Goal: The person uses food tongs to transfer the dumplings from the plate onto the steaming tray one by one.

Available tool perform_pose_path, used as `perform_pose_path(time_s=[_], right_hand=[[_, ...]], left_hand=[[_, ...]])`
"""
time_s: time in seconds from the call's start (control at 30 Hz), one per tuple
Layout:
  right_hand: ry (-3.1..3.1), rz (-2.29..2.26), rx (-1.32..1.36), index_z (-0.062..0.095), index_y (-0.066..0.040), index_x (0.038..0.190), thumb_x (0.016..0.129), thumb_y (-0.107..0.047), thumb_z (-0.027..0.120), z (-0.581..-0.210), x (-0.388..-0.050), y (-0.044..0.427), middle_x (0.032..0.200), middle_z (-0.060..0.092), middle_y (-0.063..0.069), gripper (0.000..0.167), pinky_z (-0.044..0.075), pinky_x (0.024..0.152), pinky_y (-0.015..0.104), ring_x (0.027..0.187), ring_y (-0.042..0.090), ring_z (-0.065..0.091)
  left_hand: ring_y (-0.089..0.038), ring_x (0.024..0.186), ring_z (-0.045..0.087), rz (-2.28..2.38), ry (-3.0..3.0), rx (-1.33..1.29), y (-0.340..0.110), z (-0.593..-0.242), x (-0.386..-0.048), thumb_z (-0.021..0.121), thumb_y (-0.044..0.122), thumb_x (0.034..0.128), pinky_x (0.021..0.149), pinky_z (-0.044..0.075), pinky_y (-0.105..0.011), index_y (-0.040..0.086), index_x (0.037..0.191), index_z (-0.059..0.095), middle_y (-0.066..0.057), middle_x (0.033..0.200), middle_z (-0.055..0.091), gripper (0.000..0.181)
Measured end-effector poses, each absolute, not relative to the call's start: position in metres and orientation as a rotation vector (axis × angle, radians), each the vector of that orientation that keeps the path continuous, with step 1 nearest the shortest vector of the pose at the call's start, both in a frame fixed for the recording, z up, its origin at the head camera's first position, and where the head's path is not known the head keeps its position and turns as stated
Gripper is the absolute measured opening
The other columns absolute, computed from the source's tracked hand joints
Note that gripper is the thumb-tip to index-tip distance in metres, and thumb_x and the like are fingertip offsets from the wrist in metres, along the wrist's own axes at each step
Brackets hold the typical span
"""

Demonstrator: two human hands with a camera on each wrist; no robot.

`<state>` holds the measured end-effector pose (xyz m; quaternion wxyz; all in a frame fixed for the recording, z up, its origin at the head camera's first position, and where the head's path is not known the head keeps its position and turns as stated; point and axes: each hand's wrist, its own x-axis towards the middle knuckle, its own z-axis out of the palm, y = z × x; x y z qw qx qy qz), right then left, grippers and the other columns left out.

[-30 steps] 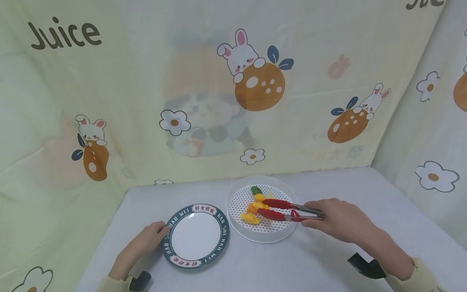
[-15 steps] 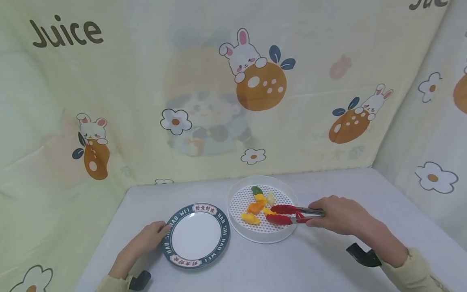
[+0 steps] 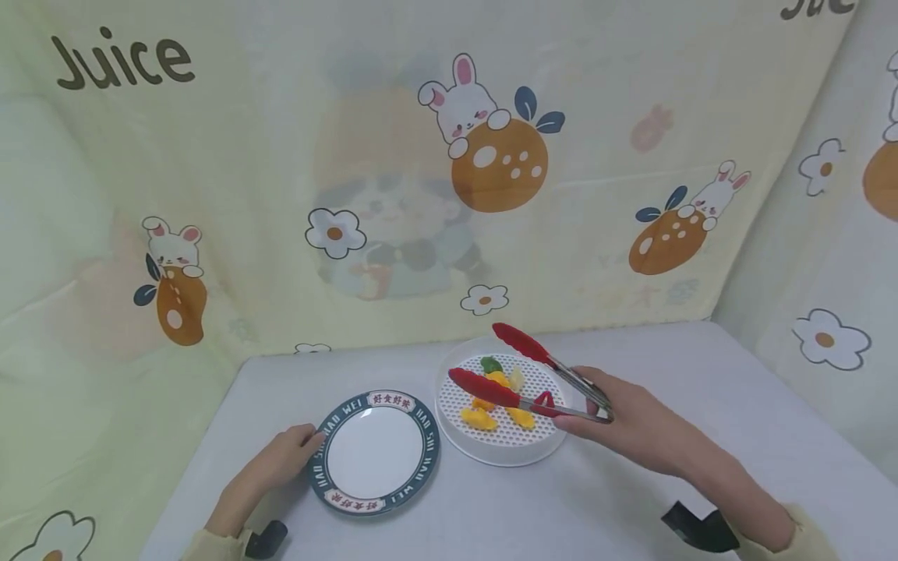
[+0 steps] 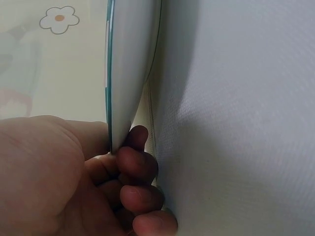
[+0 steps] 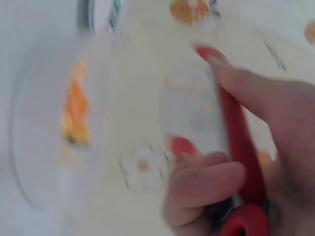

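My left hand grips the left rim of a white plate with a dark green lettered border. In the left wrist view, the thumb and curled fingers pinch the plate's edge. My right hand holds red-tipped metal tongs, their arms spread apart above a round white perforated basket. Nothing is between the tongs' tips. Inside the basket lie yellow pieces, a green piece, a pale piece and an orange piece partly hidden by the tongs.
Plate and basket stand side by side on a white-covered table. Behind them hangs a patterned cloth, and another cloth rises on the right. A dark wrist strap shows by the right sleeve.
The tongs were low in the basket with their tips close together, shifting right onto a yellow piece. Now they are raised and spread wide, and that piece lies in the basket. My left hand keeps still.
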<state>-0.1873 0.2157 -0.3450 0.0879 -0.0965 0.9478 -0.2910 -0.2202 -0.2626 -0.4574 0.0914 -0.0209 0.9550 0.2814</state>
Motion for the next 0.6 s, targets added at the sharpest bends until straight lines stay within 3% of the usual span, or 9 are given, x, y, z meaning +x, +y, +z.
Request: perform_pose_path(time_s=[0.1,0.23,0.33,0.5,0.6], right_hand=[[2.784,-0.982,-0.269,0.035,-0.009,0.153,0.081,-0.066,0.071,-0.355,-0.178,0.192,0.136,0.058,0.013,0.099,0.055,0.077,0.033,0.110,0.024,0.055],[2.702,-1.013,-0.270,0.039,-0.014,0.151,0.078,-0.062,0.077,-0.378,-0.164,0.157,0.115,0.062,0.004,0.095,0.050,0.071,0.030,0.095,0.017,0.056],[2.631,-0.951,-0.265,0.042,-0.017,0.148,0.073,-0.063,0.080,-0.400,-0.157,0.132,0.098,0.057,0.002,0.095,0.049,0.064,0.030,0.087,0.016,0.054],[2.652,-0.744,-0.290,0.046,-0.015,0.143,0.070,-0.071,0.077,-0.427,-0.154,0.108,0.107,0.058,0.002,0.097,0.055,0.075,0.040,0.092,0.019,0.054],[2.732,-0.583,-0.328,0.051,-0.012,0.138,0.070,-0.074,0.075,-0.435,-0.155,0.101,0.108,0.061,0.003,0.095,0.055,0.074,0.039,0.087,0.018,0.054]], left_hand=[[-0.017,0.070,0.051,0.836,2.837,-0.064,-0.264,-0.458,-0.221,0.048,0.027,0.1052,0.064,0.047,-0.031,0.007,0.092,0.059,-0.004,0.075,0.054,0.026],[-0.017,0.070,0.051,0.832,2.838,-0.071,-0.264,-0.459,-0.223,0.048,0.027,0.1054,0.064,0.046,-0.031,0.007,0.092,0.059,-0.004,0.075,0.054,0.027],[-0.017,0.070,0.051,0.841,2.837,-0.072,-0.263,-0.460,-0.223,0.048,0.026,0.1054,0.063,0.046,-0.031,0.007,0.091,0.058,-0.005,0.075,0.054,0.026],[-0.017,0.070,0.052,0.839,2.832,-0.060,-0.260,-0.461,-0.223,0.047,0.027,0.1055,0.064,0.048,-0.032,0.007,0.091,0.059,-0.004,0.075,0.055,0.028],[-0.016,0.072,0.054,0.820,2.834,-0.063,-0.259,-0.461,-0.224,0.047,0.028,0.1055,0.067,0.050,-0.033,0.007,0.094,0.062,-0.004,0.076,0.057,0.028]])
